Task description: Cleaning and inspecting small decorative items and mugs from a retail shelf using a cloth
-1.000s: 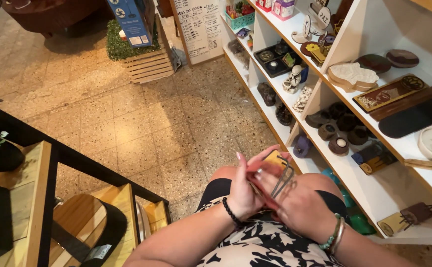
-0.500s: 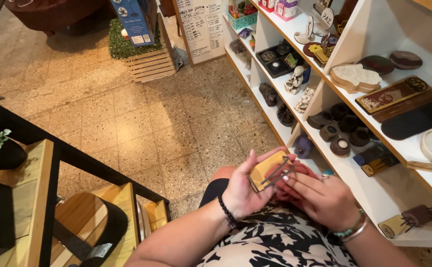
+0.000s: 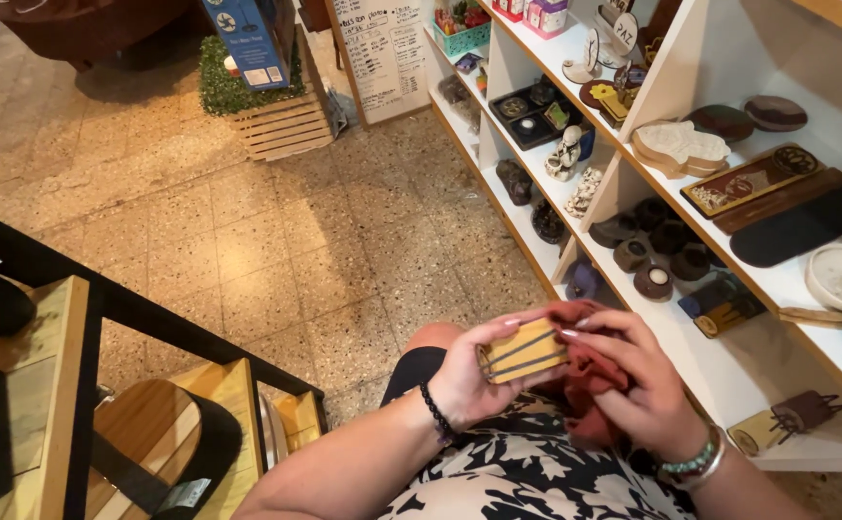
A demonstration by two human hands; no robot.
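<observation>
There is only one view, from a camera worn on the person's head. It looks steeply down and a little forward, over the lap to the speckled tile floor (image 3: 276, 241). The left hand (image 3: 469, 376) and right hand (image 3: 633, 385) are very near, low in the middle. The white shelf unit (image 3: 729, 376) runs along the right side, and a wooden worktop (image 3: 50, 385), perhaps a low stand, is at the lower left.

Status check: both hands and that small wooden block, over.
Left hand grips wooden block. Right hand presses red cloth against it. Nothing in the way.
</observation>
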